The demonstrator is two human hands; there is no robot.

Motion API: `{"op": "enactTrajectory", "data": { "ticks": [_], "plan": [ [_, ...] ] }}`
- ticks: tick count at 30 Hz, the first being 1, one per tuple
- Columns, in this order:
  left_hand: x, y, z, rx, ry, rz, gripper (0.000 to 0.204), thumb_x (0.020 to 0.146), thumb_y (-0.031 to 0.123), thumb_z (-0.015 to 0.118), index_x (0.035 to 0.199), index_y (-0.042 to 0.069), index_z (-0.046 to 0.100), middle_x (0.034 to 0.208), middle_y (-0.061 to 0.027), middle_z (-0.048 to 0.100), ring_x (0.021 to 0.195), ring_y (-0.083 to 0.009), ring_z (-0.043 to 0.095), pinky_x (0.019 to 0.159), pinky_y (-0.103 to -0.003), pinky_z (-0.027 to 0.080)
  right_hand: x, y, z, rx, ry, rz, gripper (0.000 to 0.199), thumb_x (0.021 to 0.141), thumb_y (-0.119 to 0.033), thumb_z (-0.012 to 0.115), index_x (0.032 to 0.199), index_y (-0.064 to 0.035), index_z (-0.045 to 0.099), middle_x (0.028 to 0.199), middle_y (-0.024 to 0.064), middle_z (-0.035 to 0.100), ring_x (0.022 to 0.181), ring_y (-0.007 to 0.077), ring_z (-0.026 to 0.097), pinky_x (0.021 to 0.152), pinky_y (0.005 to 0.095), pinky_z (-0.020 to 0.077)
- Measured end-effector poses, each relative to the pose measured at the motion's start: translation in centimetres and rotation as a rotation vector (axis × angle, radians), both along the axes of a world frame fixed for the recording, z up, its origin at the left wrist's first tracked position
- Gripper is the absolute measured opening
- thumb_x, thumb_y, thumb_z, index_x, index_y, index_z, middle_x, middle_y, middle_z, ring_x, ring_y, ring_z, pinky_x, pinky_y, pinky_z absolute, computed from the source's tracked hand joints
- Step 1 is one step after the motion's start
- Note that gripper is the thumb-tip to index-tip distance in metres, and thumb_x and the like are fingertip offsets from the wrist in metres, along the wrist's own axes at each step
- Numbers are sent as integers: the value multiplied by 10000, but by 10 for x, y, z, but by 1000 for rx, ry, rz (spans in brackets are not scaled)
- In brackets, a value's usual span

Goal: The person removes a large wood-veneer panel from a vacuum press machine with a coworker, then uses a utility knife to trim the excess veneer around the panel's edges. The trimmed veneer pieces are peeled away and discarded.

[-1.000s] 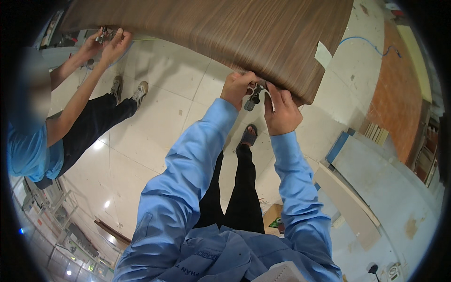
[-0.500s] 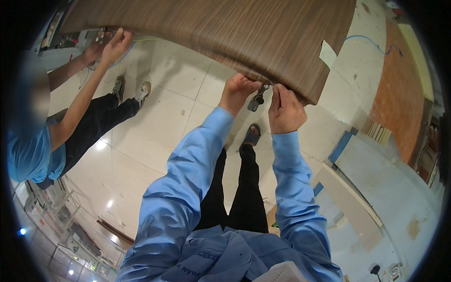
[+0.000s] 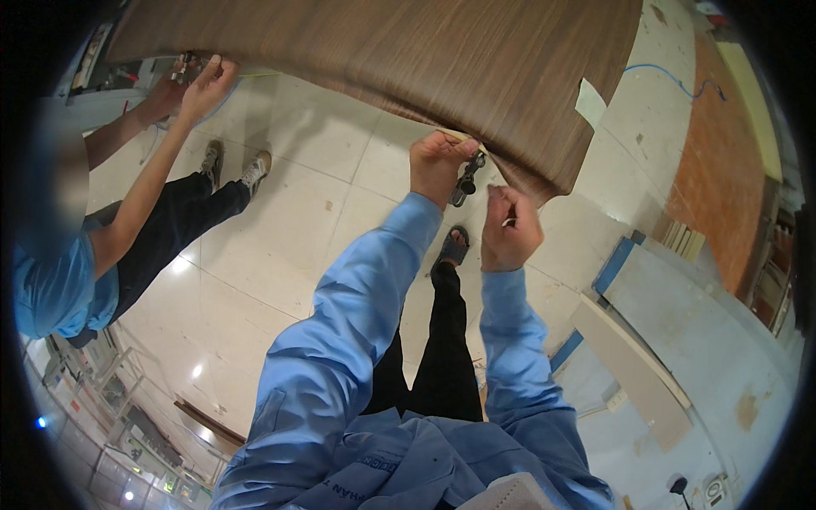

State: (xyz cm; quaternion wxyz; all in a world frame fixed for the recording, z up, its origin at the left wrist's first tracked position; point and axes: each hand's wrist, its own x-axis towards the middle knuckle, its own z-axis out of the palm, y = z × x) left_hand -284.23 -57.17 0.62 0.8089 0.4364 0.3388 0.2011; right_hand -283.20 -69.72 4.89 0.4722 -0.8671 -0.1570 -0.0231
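Note:
A large wood-grain panel (image 3: 382, 51) spans the top of the view above the tiled floor. My left hand (image 3: 435, 163) grips its lower edge, the thumb on a pale strip along that edge. A small dark metal fitting (image 3: 465, 182) hangs at the edge right beside this hand. My right hand (image 3: 510, 228) is just below the panel's corner and apart from it, with its fingers curled shut. Whether it holds anything small is not visible.
A co-worker in a blue shirt and black trousers stands at left, both hands (image 3: 197, 85) on the panel's far-left edge. A white tag (image 3: 589, 102) is stuck on the panel. Pale boards (image 3: 633, 370) and blue strips (image 3: 614, 265) lie on the floor at right.
My right hand has dropped away from the panel edge and the fitting, down and to the right. My left hand keeps its hold on the edge. The co-worker's hands stay at the far edge.

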Motion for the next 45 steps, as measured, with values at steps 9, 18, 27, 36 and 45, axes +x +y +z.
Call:
{"op": "enactTrajectory", "data": {
  "ticks": [9, 18, 27, 36, 45],
  "plan": [
    [1, -3, -3, 123, 50, 25, 85, 873, 35, 736, 840, -14, 674, 764, -48, 697, 672, -91, 606, 619, -249, 483, 7, 26, -34, 992, 778, -247, 239, 866, -115, 797, 1058, -47, 671, 879, 31, 669, 637, 100, 563, 500, 232, 414],
    [1, -4, 1, 83, 111, 38, 55, 883, 20, 723, 868, -13, 682, 782, -44, 699, 689, -89, 599, 626, -260, 477, 17, 27, -30, 924, 713, -299, 201, 889, -149, 780, 1022, -56, 661, 855, 31, 645, 677, 120, 577, 503, 230, 422],
    [2, -7, -5, 25, 171, 68, 65, 866, -44, 700, 888, 17, 696, 852, -22, 709, 783, -120, 644, 738, -285, 519, 18, 26, -44, 760, 869, -534, 253, 852, -70, 786, 1069, 3, 680, 908, 74, 699, 703, 137, 617, 577, 260, 473],
    [5, 3, -6, 26, 182, 7, 67, 842, -5, 745, 815, 11, 686, 776, -50, 709, 706, -116, 637, 659, -279, 496, 17, 29, -39, 846, 617, -400, 305, 858, -53, 785, 1118, -21, 630, 890, 78, 681, 711, 150, 616, 509, 234, 439],
    [4, 1, -5, 56, 180, -32, 118, 836, 5, 749, 758, 12, 660, 739, -41, 687, 678, -99, 612, 625, -262, 494, 12, 22, -54, 695, 685, -290, 221, 944, -183, 719, 1099, -35, 667, 950, 36, 696, 808, 121, 636, 614, 244, 486]
  ]
}}
